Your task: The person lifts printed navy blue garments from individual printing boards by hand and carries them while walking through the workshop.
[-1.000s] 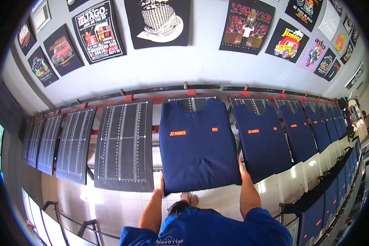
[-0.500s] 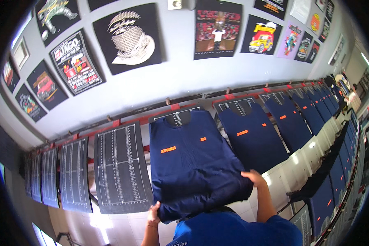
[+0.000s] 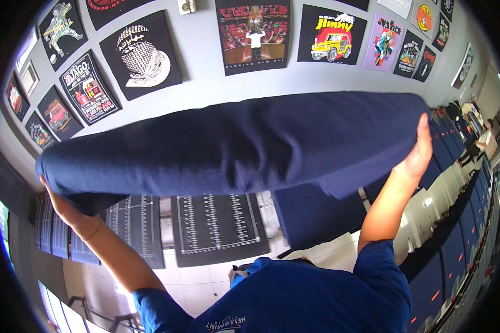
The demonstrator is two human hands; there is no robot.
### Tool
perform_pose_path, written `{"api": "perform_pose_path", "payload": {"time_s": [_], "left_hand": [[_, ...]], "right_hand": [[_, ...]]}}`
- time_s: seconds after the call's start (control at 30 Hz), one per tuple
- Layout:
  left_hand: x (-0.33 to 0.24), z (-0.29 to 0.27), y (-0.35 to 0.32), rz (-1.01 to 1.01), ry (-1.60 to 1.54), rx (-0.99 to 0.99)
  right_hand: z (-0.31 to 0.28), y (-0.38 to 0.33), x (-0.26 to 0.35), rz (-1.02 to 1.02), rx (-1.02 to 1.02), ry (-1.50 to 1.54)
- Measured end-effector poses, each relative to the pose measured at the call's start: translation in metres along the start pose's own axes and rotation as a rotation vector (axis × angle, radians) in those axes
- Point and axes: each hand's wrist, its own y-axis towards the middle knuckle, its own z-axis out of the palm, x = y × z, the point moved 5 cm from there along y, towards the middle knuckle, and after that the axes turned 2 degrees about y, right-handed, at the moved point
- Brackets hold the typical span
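We observe the navy shirt [image 3: 233, 144] raised level, our left hand [image 3: 61, 208] and right hand [image 3: 416, 152] each with grip grasping one end, above the gridded black platen [image 3: 216, 227].

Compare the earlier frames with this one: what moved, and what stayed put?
The navy shirt came up off its platen and now spans the view, the left hand and right hand holding its ends. The black gridded platens and the shirts on the wall stayed put.
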Motion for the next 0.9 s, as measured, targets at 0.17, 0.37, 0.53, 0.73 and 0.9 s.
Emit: {"api": "perform_pose_path", "payload": {"time_s": [0.17, 0.37, 0.53, 0.73, 0.9], "left_hand": [[0.077, 0.036, -0.015, 0.344, 1.050, 0.177], [0.185, 0.213, -0.143, 0.591, 1.017, 0.338], [0.237, 0.246, -0.110, -0.408, 0.121, 0.075], [0.194, 0.260, -0.177, -0.394, 0.200, -0.065], [0.235, 0.172, -0.300, -0.602, 0.662, 0.028]], "right_hand": [[-0.069, 0.047, 0.051, 0.090, -0.150, -0.572], [-0.199, 0.100, 0.031, 0.478, -0.095, -0.579], [-0.234, 0.137, 0.036, 0.340, -0.155, -0.399], [-0.241, 0.117, 0.064, 0.589, -0.246, -0.131], [-0.363, 0.008, 0.027, 0.806, -0.213, -0.637]]}}
